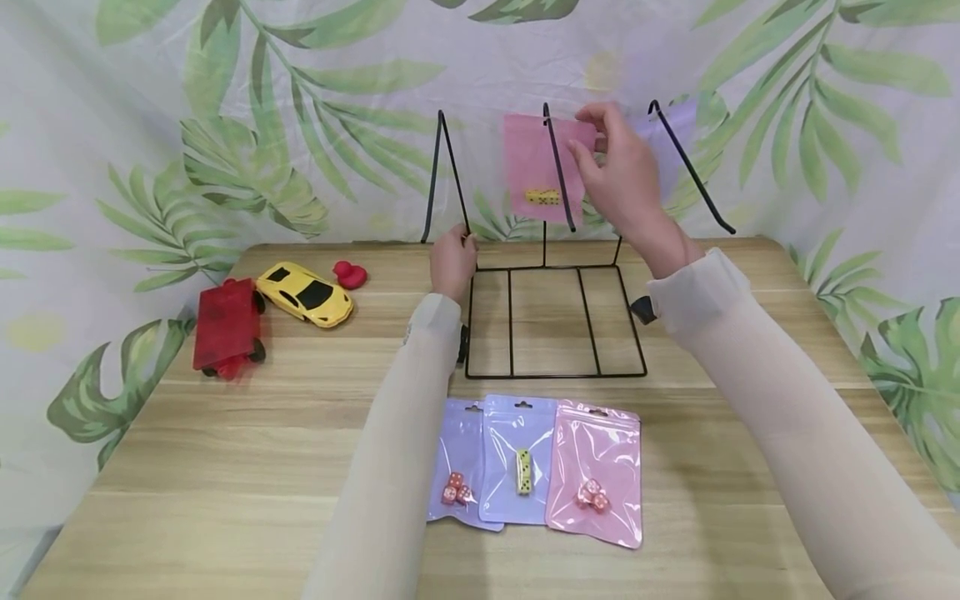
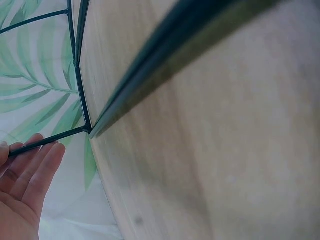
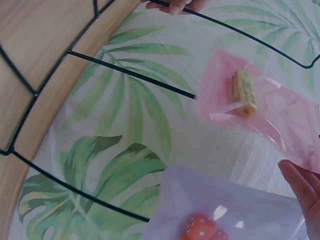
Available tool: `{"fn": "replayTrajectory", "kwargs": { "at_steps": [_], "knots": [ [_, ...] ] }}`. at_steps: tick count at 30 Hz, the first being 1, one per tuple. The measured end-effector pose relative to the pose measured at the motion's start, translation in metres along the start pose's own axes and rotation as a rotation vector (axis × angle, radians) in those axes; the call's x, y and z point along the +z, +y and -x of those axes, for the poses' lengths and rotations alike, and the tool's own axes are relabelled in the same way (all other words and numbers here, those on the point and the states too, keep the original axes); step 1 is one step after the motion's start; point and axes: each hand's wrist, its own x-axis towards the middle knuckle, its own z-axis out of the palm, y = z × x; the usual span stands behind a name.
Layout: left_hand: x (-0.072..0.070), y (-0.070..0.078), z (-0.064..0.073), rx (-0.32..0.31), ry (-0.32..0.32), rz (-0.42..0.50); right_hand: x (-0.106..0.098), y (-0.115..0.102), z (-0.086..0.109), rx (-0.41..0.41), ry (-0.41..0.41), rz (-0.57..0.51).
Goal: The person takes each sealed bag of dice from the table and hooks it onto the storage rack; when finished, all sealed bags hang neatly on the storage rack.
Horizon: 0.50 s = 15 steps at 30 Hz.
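A black wire display rack [image 1: 556, 377] stands on the table with three hooked arms at its top. My left hand [image 1: 453, 262] holds its left upright low down, thumb and fingers on the wire in the left wrist view. On the middle arm hangs a pink zip bag [image 1: 525, 154] with yellow dice [image 3: 243, 94] inside. My right hand [image 1: 624, 175] pinches that bag by its upper right edge. Behind the right hand, a purple bag [image 1: 675, 137] hangs at the right arm; the right wrist view shows red dice [image 3: 204, 229] in it. The left arm carries no bag.
Before the rack lie a purple bag [image 1: 459, 442], a bluish bag [image 1: 498, 433] and a pink bag [image 1: 600, 450], each with dice. At the left are a red toy vehicle [image 1: 227, 321], a yellow toy car [image 1: 306, 293] and a small red toy [image 1: 350, 274]. A leaf-print cloth hangs behind.
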Motion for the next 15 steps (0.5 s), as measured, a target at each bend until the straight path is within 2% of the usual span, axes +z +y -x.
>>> {"fn": "replayTrajectory", "kwargs": {
  "at_steps": [7, 11, 15],
  "knots": [
    [-0.001, 0.0, -0.001, -0.019, -0.008, -0.009, -0.006, 0.014, 0.024, -0.109, 0.085, -0.061],
    [-0.001, -0.001, -0.002, -0.019, 0.002, -0.005, -0.009, 0.02, 0.038, -0.147, 0.085, -0.1],
    [0.0, -0.003, -0.002, -0.026, -0.007, 0.002, -0.012, 0.026, 0.057, -0.169, 0.064, -0.096]
  ]
}}
